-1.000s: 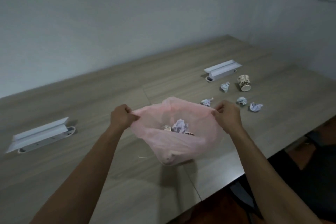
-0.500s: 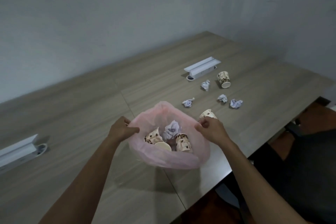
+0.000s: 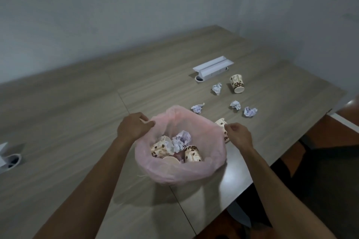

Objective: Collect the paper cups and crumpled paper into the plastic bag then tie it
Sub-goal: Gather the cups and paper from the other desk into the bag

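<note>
A pink plastic bag (image 3: pixel 194 172) sits open on the wooden table (image 3: pixel 77 141). Inside lie three patterned paper cups, such as one (image 3: pixel 161 147) on the left, and a crumpled paper ball (image 3: pixel 181 139). My left hand (image 3: pixel 134 127) grips the bag's left rim. My right hand (image 3: pixel 238 135) pinches at the right rim. Another paper cup (image 3: pixel 220 122) lies just behind that hand. Farther back, a cup (image 3: pixel 237 83) lies on its side among several crumpled papers, including one (image 3: pixel 217 88), another (image 3: pixel 197 108) and a third (image 3: pixel 250 111).
A white cable box (image 3: pixel 212 68) stands behind the loose cup. A second white box (image 3: pixel 5 158) shows at the left edge. The table's edge runs diagonally on the right, with a dark seat (image 3: pixel 320 170) and floor beyond it.
The bag has come down onto the table and its mouth spread wider, showing the cups inside. Both hands dropped with it, and a cup now shows behind my right hand.
</note>
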